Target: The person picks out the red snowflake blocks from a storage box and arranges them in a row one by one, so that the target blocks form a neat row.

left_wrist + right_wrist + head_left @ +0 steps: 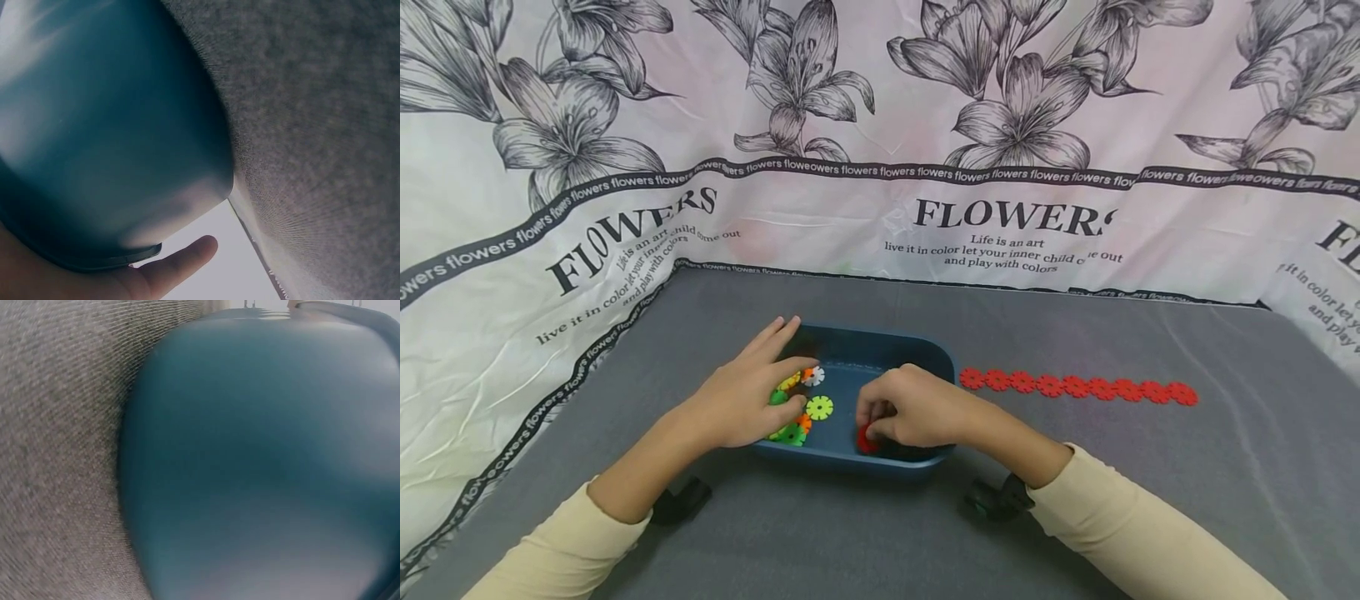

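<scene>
A dark blue plastic bin (880, 465) stands on the table in the head view; its outer wall (119, 131) fills much of the left wrist view. Over the bin's left end lies my left hand (747, 398), with fingers extended across the rim. Beneath that hand are several notched plastic discs in green, yellow, orange and white, partly hidden; a yellow-green disc (820, 407) lies beside its thumb. My right hand (917, 408) reaches inside and pinches a red notched disc (867, 440) near the front wall. The right wrist view shows only the bin's outside (250, 425) and cloth.
To the right of the bin, a row of joined red notched discs (1077, 386) stretches across the grey tablecloth (1150, 475). Behind the table hangs a white curtain (850, 217) printed with flowers and lettering.
</scene>
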Tool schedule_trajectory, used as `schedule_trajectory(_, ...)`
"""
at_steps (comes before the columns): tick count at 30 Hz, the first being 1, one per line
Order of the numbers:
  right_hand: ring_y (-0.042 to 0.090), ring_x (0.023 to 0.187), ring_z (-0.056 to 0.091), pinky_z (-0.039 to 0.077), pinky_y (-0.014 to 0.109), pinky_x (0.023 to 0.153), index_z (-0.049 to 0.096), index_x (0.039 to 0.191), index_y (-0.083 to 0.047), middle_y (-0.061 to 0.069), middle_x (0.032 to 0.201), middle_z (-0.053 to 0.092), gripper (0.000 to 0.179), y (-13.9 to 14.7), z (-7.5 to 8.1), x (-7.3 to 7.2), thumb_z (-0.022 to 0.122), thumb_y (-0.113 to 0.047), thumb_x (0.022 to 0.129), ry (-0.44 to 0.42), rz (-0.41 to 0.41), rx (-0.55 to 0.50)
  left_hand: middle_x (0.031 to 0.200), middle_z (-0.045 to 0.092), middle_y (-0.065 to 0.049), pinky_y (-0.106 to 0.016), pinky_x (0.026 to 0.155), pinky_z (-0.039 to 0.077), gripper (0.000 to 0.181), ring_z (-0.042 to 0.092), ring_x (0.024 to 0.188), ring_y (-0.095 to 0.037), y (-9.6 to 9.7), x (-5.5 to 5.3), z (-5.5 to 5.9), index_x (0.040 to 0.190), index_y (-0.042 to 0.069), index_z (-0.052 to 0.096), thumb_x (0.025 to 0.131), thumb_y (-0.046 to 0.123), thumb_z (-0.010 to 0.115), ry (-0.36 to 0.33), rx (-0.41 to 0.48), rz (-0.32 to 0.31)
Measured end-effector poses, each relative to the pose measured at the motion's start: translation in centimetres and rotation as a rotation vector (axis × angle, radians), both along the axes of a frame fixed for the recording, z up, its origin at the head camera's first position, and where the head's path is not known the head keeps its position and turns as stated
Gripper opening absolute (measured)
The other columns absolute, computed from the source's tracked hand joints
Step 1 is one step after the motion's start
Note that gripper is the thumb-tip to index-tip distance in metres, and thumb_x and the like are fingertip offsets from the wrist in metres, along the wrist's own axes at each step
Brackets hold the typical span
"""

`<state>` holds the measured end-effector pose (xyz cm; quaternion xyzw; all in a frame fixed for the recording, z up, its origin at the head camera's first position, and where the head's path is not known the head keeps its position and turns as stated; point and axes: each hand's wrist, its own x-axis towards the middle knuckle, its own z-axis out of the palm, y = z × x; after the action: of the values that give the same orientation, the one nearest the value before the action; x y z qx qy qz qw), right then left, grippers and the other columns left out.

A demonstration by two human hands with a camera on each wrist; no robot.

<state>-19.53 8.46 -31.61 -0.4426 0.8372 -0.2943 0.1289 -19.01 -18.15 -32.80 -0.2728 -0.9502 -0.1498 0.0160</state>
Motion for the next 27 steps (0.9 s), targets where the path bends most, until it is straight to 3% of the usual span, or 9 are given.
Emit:
schedule_trajectory(12, 0.005, 0.071, 0.059, 0.054, 0.025, 0.067, 0.073, 0.093, -0.012, -0.010, 0.078, 0.066, 0.010, 0.6, 0.6, -0.2, 0.073, -0.003, 0.089, 0.023, -0.070, -0.068, 0.167, 0.013, -0.011, -0.067, 0.095, 0.043, 0.052, 0.008, 0.152, -0.035, 0.0, -0.1, 0.0, 0.141, 0.016, 0.060, 0.091, 0.033, 0.064, -0.003, -0.005, 0.012)
schedule_trajectory(21, 0.014, 0.078, 0.065, 0.057, 0.030, 0.074, 0.070, 0.103, -0.007, 0.000, 0.090, 0.071, 0.014, 3.4, 1.7, -0.4, 0.069, -0.001, 0.090, -0.056, -0.182, -0.194, 0.166, 0.013, -0.012, -0.067, 0.094, 0.044, 0.051, 0.008, 0.152, -0.036, 0.1, 0.0, -0.1, 0.140, 0.016, 0.061, 0.091, 0.032, 0.063, 0.009, -0.006, 0.015)
schedule_trajectory(27, 0.019, 0.078, 0.067, 0.057, 0.032, 0.072, 0.070, 0.104, -0.005, 0.001, 0.094, 0.072, 0.013, 5.0, 2.5, -0.7, 0.068, 0.000, 0.092, -0.089, -0.248, -0.227, 0.166, 0.013, -0.013, -0.068, 0.093, 0.044, 0.051, 0.007, 0.152, -0.036, 0.1, 0.0, -0.1, 0.140, 0.015, 0.061, 0.091, 0.032, 0.063, 0.017, -0.003, 0.013)
